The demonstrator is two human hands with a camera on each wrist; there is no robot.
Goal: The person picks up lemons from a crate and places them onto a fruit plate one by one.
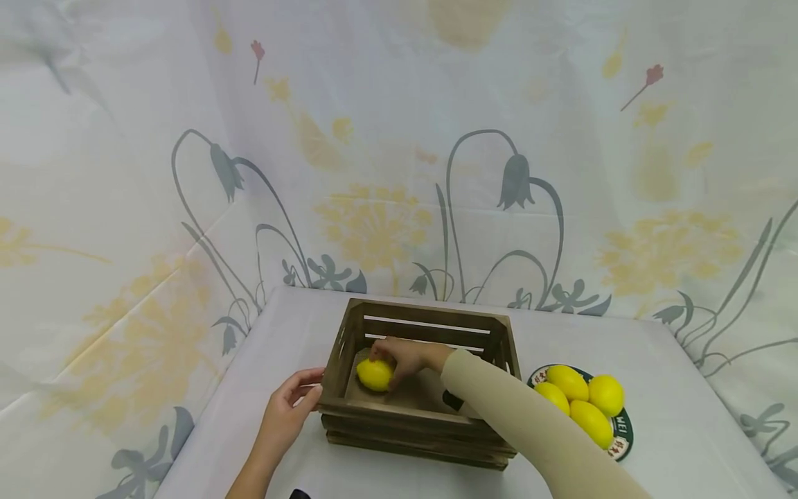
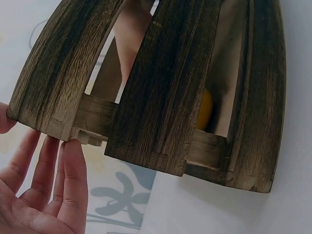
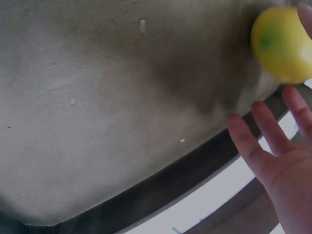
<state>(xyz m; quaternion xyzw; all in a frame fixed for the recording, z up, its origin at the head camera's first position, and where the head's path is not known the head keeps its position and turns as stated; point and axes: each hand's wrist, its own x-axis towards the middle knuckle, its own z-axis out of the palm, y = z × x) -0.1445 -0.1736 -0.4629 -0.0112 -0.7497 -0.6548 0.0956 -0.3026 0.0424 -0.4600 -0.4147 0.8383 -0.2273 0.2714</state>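
Observation:
In the head view a brown wooden crate (image 1: 418, 430) with slatted sides stands on the white table. My right hand (image 1: 404, 357) reaches down into it and holds a yellow lemon (image 1: 374, 375) near the crate's left end. The right wrist view has the lemon (image 3: 280, 44) between thumb and index finger, the other fingers of the right hand (image 3: 287, 165) spread apart. At the crate's front left corner, my left hand (image 1: 289, 409) grips the upper edge, fingertips against the wood. Close up, the left hand (image 2: 46, 190) has its thumb and fingers on the end of one slat (image 2: 53, 97).
Right of the crate, a dark-rimmed plate (image 1: 622, 443) with lettering bears several lemons (image 1: 591, 423). Behind and beside the table hangs a white cloth (image 1: 399, 138) printed with flowers. My right forearm (image 1: 517, 416) crosses over the crate's right front part.

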